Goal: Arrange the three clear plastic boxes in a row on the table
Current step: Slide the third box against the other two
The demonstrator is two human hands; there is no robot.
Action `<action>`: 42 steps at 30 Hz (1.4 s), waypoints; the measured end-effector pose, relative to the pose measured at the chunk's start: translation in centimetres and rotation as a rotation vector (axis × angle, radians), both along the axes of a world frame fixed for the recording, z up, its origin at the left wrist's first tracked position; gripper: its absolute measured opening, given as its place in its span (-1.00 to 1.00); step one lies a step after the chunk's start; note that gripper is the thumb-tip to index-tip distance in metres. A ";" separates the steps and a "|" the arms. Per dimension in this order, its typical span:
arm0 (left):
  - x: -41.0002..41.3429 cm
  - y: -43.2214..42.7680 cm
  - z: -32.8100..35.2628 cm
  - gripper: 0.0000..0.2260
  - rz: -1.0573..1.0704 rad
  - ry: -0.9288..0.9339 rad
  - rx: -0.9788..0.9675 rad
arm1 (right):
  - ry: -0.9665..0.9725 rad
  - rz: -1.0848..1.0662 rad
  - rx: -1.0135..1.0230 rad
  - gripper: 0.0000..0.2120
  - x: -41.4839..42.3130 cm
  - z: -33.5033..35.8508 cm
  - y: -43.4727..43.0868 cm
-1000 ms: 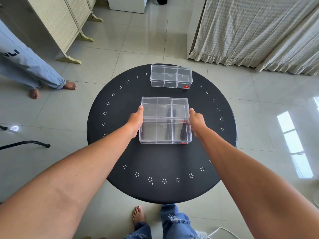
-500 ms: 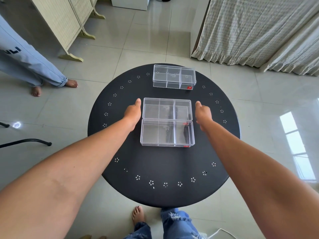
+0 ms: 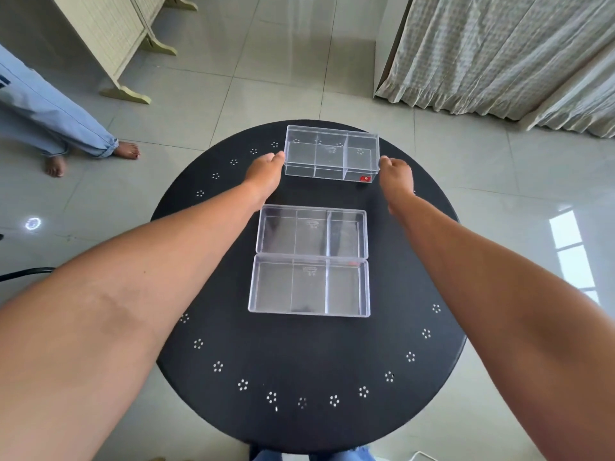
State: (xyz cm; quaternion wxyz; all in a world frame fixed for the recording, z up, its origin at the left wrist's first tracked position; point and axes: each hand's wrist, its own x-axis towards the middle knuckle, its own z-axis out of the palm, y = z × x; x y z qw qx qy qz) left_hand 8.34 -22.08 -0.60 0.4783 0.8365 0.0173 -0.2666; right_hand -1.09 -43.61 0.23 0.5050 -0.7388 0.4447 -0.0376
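Three clear plastic boxes with inner dividers lie on a round black table. The near box and the middle box touch along their long sides at the table's centre. The far box, with a small red sticker, sits apart near the far edge. My left hand presses against its left end and my right hand against its right end, fingers curled. This box rests on the table.
Another person's legs in light blue trousers stand on the tiled floor at the left. A cream folding screen is at the far left, a curtain at the far right. A black cable lies left of the table.
Both hands let go of the two boxes at the centre and reached forward to the ends of the far box. The two centre boxes stay side by side, touching.
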 end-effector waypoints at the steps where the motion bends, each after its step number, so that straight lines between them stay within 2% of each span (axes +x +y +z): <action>1: 0.4 -0.5 -0.1 -0.69 -0.005 0.010 -0.012 | 0.001 0.008 0.004 -0.64 0.5 -0.1 -0.3; 5: 2.0 -2.2 -0.5 -0.49 0.010 0.024 -0.025 | 0.027 0.029 0.069 -0.72 2.2 -0.1 -1.3; 7: 2.6 -2.6 -0.8 -0.44 0.026 0.053 -0.029 | 0.030 0.050 0.092 -0.77 2.8 -0.3 -1.5; 14: 3.0 -2.9 -1.0 -0.33 0.104 0.174 -0.169 | 0.001 0.015 0.202 -0.74 3.3 -1.4 -1.7; 20: 1.5 -0.8 -0.3 -0.41 0.098 0.150 -0.206 | -0.071 0.012 0.252 -0.79 1.3 -1.7 -0.3; 31: -2.3 3.8 -0.8 -0.39 0.098 0.169 -0.190 | -0.132 0.007 0.304 -0.70 -2.9 -1.6 3.4; 34: -2.9 4.2 -0.9 -0.38 0.107 0.181 -0.194 | -0.125 0.031 0.292 -0.73 -3.4 -1.8 3.5; 42: -3.7 4.8 -0.9 -0.11 0.116 0.241 -0.198 | -0.117 -0.033 0.319 -0.67 -4.1 -0.9 4.4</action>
